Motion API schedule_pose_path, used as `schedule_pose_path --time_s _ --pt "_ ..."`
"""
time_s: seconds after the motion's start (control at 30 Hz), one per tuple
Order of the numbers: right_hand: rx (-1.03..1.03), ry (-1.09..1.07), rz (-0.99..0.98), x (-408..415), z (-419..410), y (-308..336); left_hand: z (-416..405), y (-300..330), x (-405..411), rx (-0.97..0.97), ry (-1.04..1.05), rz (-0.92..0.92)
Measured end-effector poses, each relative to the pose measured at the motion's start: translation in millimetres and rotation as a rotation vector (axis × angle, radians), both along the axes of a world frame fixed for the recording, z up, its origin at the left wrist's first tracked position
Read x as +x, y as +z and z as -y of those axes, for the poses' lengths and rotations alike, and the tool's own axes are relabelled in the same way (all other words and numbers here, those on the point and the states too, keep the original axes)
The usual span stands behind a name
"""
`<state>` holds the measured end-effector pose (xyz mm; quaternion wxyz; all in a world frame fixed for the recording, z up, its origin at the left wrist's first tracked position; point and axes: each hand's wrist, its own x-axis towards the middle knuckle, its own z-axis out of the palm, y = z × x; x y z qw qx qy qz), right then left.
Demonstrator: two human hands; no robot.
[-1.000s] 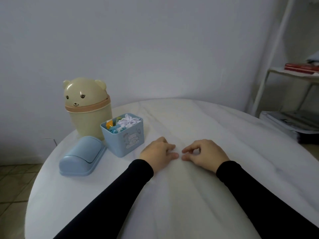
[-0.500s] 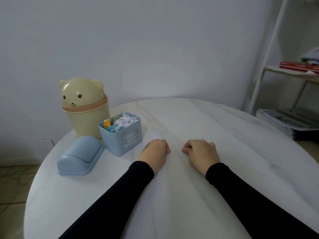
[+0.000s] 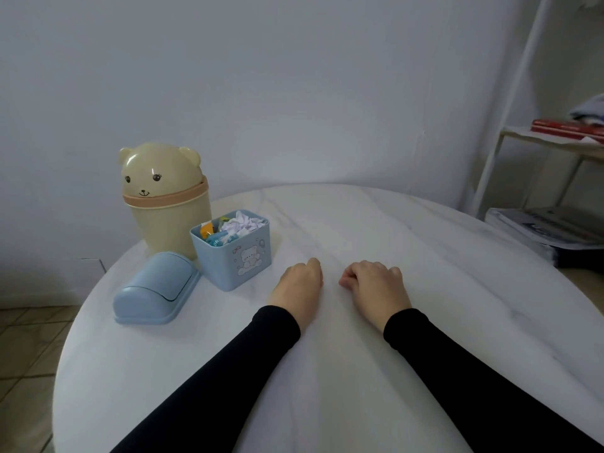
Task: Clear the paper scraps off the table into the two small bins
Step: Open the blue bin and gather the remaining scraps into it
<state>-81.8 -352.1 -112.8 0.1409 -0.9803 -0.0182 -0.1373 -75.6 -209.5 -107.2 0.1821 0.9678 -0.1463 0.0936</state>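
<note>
Head view: no scraps left on bench [image 3: 425,256], blue bin [image 3: 233,253] full, lid [image 3: 153,289] off, left hand [image 3: 299,286] and right hand [image 3: 376,286] curled, empty.

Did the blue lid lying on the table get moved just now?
No. The blue lid lies in the same spot, just in front of the bear bin and beside the blue bin; only the camera shifted.

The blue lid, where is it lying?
Head view: the blue lid lies on the table's left side, beside the blue bin, before the bear bin.
</note>
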Motion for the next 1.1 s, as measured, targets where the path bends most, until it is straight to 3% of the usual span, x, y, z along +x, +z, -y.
schedule_pose_path --time_s 0.17,0.47,0.67,0.87,1.1 --pt "0.008 0.000 0.017 -0.9 0.8 -3.0 5.7 -2.9 -6.7 0.029 0.074 0.073" --pt "0.008 0.013 0.037 -3.1 -0.3 -2.5 17.7 -1.7 -13.6 0.090 0.176 0.007" --pt "0.011 0.014 0.060 -4.0 -0.5 -2.9 -5.6 13.3 -6.7 -0.156 0.132 -0.063" --pt "0.019 0.026 0.048 -4.2 -1.3 -3.4 -22.6 24.5 -2.1 -0.147 0.037 -0.097" --pt "0.069 0.039 0.069 -4.8 -2.1 -0.9 -31.1 31.6 0.7 -0.349 0.110 -0.115"
